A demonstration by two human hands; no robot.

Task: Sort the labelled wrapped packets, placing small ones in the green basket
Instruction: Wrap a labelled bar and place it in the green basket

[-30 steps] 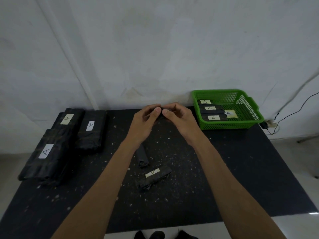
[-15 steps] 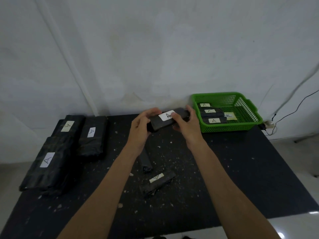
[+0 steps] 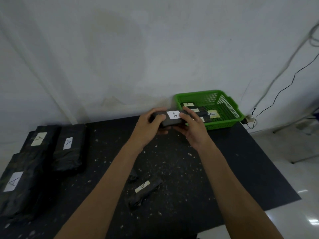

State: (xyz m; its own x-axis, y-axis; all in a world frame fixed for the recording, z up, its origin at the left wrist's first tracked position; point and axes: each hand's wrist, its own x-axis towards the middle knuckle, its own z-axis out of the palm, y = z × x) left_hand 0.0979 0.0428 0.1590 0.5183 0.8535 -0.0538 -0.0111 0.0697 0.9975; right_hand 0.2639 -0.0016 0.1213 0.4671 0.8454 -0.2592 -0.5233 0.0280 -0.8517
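Observation:
A small black wrapped packet [image 3: 172,119] with a white "A" label is held above the back of the table, just left of the green basket [image 3: 222,124]. My left hand [image 3: 150,125] grips its left end and my right hand [image 3: 193,128] grips its right end. The basket stands at the table's back right corner and holds several small labelled packets [image 3: 198,112]. Another small labelled packet [image 3: 144,190] lies on the table between my forearms, with a second small one [image 3: 133,176] partly hidden beside my left forearm.
Three large black wrapped packets labelled "A" lie at the table's left side [image 3: 69,147], [image 3: 38,140], [image 3: 15,185]. The black table [image 3: 241,169] is speckled with white crumbs. A cable and plug [image 3: 249,119] sit by the wall right of the basket.
The packet in both hands has turned label-up and level, and has shifted slightly right toward the basket. The camera view has tilted a little.

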